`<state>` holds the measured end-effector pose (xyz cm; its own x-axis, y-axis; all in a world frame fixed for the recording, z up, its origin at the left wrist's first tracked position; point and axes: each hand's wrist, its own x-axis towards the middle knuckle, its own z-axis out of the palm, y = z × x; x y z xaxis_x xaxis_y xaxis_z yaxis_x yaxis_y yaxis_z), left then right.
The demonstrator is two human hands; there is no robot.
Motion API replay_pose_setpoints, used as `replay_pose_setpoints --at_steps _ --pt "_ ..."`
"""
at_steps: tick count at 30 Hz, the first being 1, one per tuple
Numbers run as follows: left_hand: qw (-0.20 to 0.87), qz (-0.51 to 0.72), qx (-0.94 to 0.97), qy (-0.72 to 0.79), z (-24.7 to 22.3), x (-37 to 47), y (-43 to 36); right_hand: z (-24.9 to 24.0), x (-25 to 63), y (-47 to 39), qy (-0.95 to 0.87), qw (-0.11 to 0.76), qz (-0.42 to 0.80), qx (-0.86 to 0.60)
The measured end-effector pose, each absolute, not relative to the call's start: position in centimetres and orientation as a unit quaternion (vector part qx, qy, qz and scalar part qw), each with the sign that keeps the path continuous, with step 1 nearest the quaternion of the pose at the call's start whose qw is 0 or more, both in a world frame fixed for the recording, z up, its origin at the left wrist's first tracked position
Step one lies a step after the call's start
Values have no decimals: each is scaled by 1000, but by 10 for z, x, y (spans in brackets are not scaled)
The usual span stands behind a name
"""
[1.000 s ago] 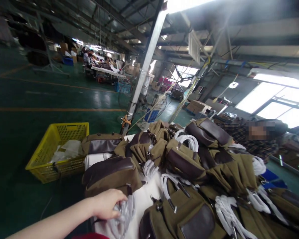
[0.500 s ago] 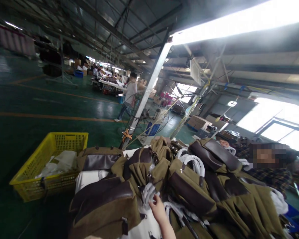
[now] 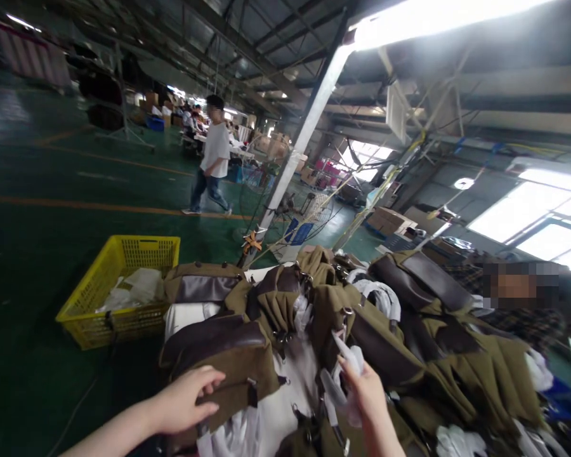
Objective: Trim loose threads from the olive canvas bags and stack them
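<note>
A heap of olive canvas bags [image 3: 409,355] with dark brown leather flaps and white-wrapped handles fills the lower part of the head view. My left hand [image 3: 183,400] rests on the nearest bag [image 3: 228,355] at the heap's left, fingers curled over its olive edge. My right hand [image 3: 366,393] reaches up from below and pinches a white wrapped strap [image 3: 347,355] in the middle of the heap. Both forearms enter from the bottom edge.
A yellow plastic crate [image 3: 118,289] with white wrapping stands on the green floor at left. A slanted metal post [image 3: 299,146] rises behind the heap. A person in a white shirt [image 3: 214,158] walks across the floor; another person [image 3: 518,298] sits at right behind the bags.
My left hand has come back into view and now lies on the nearest bag. My right hand rose and took hold of a white strap. The walking person moved left and nearer.
</note>
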<state>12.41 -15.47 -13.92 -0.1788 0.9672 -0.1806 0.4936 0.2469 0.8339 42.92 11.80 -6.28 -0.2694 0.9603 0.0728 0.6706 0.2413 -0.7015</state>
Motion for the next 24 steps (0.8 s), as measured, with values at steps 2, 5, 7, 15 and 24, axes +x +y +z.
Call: replay_pose_setpoints --at_steps 2,5,7,15,24 --pt "383 341 520 683 -132 124 -143 -18 463 96 -757 215 256 -562" --pt "376 386 523 660 -121 128 -120 33 496 52 -801 147 156 -559" --pt "373 429 519 638 -113 132 -103 47 506 22 -821 98 140 -545" --pt "335 447 636 533 -43 184 -68 23 485 -64 -874 31 245 -419" --pt "597 156 704 352 -73 256 -82 8 490 -77 -893 124 221 -372"
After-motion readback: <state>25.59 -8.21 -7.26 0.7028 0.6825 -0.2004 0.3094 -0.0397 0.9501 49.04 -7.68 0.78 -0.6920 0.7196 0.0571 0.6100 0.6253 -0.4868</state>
